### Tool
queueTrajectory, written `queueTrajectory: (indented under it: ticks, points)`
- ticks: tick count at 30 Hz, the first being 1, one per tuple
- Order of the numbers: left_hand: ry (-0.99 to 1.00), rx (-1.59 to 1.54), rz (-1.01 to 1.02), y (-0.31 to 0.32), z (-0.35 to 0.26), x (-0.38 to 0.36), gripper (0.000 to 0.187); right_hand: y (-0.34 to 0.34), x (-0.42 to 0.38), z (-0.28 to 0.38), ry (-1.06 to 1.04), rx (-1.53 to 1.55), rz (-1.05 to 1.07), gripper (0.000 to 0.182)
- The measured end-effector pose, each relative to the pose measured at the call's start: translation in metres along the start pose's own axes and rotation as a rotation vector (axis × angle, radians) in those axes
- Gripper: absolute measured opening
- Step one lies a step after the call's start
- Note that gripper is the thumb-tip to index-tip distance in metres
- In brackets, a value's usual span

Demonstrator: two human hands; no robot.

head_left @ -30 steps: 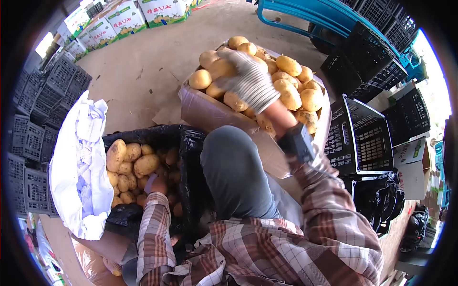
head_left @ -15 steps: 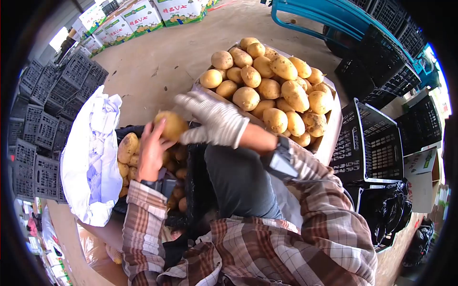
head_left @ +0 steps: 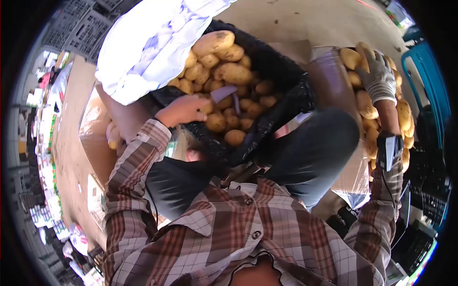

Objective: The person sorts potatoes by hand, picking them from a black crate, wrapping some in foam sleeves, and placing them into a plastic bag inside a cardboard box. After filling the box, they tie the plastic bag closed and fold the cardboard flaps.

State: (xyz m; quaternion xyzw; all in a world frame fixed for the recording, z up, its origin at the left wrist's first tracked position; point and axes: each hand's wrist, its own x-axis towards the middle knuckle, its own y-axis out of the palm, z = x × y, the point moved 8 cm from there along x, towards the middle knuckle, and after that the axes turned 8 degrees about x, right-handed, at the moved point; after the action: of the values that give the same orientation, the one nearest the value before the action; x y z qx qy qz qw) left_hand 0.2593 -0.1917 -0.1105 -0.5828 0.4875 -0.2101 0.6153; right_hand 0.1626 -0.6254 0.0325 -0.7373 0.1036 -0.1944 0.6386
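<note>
My bare left hand (head_left: 183, 109) is at the near left side of a crate lined with black plastic (head_left: 286, 93). Its fingers are loosely apart beside the potatoes (head_left: 217, 122) heaped inside, with none seen in its grasp. A pale purple strip (head_left: 224, 93) lies on that heap. Far to the right, my right hand (head_left: 379, 78), in a whitish knit glove, has its fingers round a long potato (head_left: 365, 53) on top of the potatoes (head_left: 366, 105) in a cardboard box (head_left: 350, 167). The glove hides part of that potato.
White sheeting (head_left: 152, 43) hangs over the crate's far left part. A cardboard box (head_left: 98, 138) stands at the left, close to my knee. Black plastic crates (head_left: 90, 33) are stacked at the far left, and a blue metal frame (head_left: 427, 90) stands beyond the potato box.
The view has swung down and right. The potato that was in my left hand is no longer held. My gloved right hand has gone from beside it to the potato box and closed on a potato.
</note>
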Motion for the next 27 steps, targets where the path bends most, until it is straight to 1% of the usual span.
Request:
queueTrajectory:
  ticks: [1,2,3,4,5,6,7,9,10,11,12,13,14,15,16,17,20,22,23,24,25,27]
  points:
    - [0.014,0.023,0.096,0.025,0.005,-0.011,0.045,-0.007,0.004,0.026,-0.156,0.167,-0.079,0.059]
    - [-0.134,0.007,0.213,0.031,0.001,-0.018,0.035,-0.004,0.003,0.066,-0.186,0.252,0.189,0.057]
    - [-0.141,-0.005,0.226,0.032,0.003,-0.019,0.035,0.007,-0.001,0.109,-0.304,0.386,0.34,0.055]
    - [-0.029,0.019,0.135,0.026,-0.003,-0.019,0.029,0.016,-0.007,0.151,-0.399,0.53,0.514,0.054]
    - [0.083,0.043,0.038,0.021,-0.01,-0.022,0.022,0.033,-0.014,0.19,-0.526,0.585,0.627,0.054]
    - [0.16,-0.005,-0.129,0.015,-0.01,-0.028,0.011,0.049,-0.023,0.227,-0.645,0.649,0.753,0.054]
    - [0.151,-0.015,-0.124,0.017,-0.012,-0.032,0.011,0.064,-0.036,0.262,-0.704,0.562,0.941,0.056]
    - [-0.064,-0.007,-0.139,0.01,-0.005,-0.044,0.01,0.1,-0.051,0.321,-0.927,0.328,1.001,0.059]
    - [-0.076,-0.012,-0.132,0.011,-0.006,-0.054,0.01,0.111,-0.055,0.345,-0.952,0.348,1.002,0.063]
    - [-0.128,-0.083,-0.165,0.01,-0.003,-0.063,0.012,0.123,-0.059,0.369,-0.975,0.371,1.002,0.066]
    - [-0.18,-0.15,-0.201,0.006,-0.004,-0.072,0.013,0.148,-0.063,0.395,-0.994,0.364,0.963,0.068]
    - [-0.191,-0.149,-0.196,0.007,-0.008,-0.076,0.013,0.174,-0.069,0.422,-1.011,0.357,0.926,0.07]
    - [-0.211,-0.16,-0.238,0.004,-0.012,-0.079,0.014,0.192,-0.081,0.442,-1.02,0.363,0.929,0.07]
    - [-0.229,-0.172,-0.28,0.0,-0.013,-0.08,0.015,0.199,-0.085,0.459,-0.963,0.477,0.875,0.069]
    - [-0.229,-0.148,-0.264,-0.001,-0.014,-0.08,0.015,0.197,-0.084,0.466,-0.901,0.586,0.819,0.069]
    - [-0.232,-0.15,-0.26,-0.002,-0.012,-0.078,0.015,0.201,-0.083,0.468,-0.903,0.588,0.824,0.069]
    - [-0.2,-0.194,-0.221,-0.003,-0.008,-0.069,0.012,0.183,-0.075,0.461,-0.9,0.62,0.87,0.065]
    - [-0.062,-0.188,-0.163,-0.009,-0.006,-0.059,0.014,0.184,-0.07,0.453,-0.822,0.504,1.105,0.066]
    - [-0.059,-0.192,-0.159,-0.014,-0.003,-0.054,0.014,0.183,-0.071,0.447,-0.811,0.452,1.168,0.064]
    - [-0.093,-0.146,-0.127,-0.018,0.002,-0.05,0.016,0.185,-0.074,0.447,-0.834,0.438,1.167,0.061]
    - [-0.127,-0.1,-0.097,-0.021,0.006,-0.047,0.018,0.185,-0.079,0.452,-0.889,0.448,1.119,0.059]
    - [-0.155,-0.126,-0.105,-0.024,0.005,-0.035,0.017,0.192,-0.093,0.47,-0.995,0.489,0.969,0.053]
